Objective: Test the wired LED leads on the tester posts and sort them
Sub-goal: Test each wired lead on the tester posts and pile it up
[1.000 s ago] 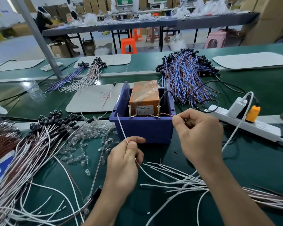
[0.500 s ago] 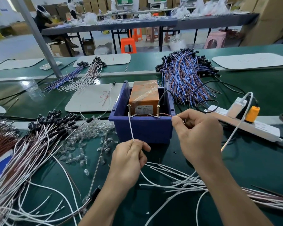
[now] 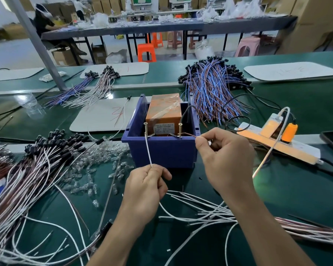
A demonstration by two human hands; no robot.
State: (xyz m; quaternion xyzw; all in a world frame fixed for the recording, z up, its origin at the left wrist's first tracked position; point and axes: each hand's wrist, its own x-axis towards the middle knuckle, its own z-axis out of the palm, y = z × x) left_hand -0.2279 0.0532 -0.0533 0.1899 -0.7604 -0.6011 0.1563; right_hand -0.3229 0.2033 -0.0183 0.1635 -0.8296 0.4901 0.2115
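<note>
A: Left hand (image 3: 146, 181) pinches the white wire (image 3: 148, 150), tip up against the left post (image 3: 145, 129). Right hand (image 3: 225, 156) pinches the brown wire (image 3: 188, 134), its end laid on the right post (image 3: 180, 129).
B: Why one per hand?
A: Probably one wire per post closes the circuit. Both posts stand on the front rim of the blue bin (image 3: 161, 154), clipped back to the orange box (image 3: 163, 110) inside, so they face the person.
B: LED lit?
A: Can't tell. I can't trace the lamp end.
B: Sorted yet?
A: No, this lead is on the posts. Loose white wires (image 3: 200, 214) fan out under the right wrist, the likely supply. The big pile (image 3: 37, 169) left of the bin looks like a sort heap.
</note>
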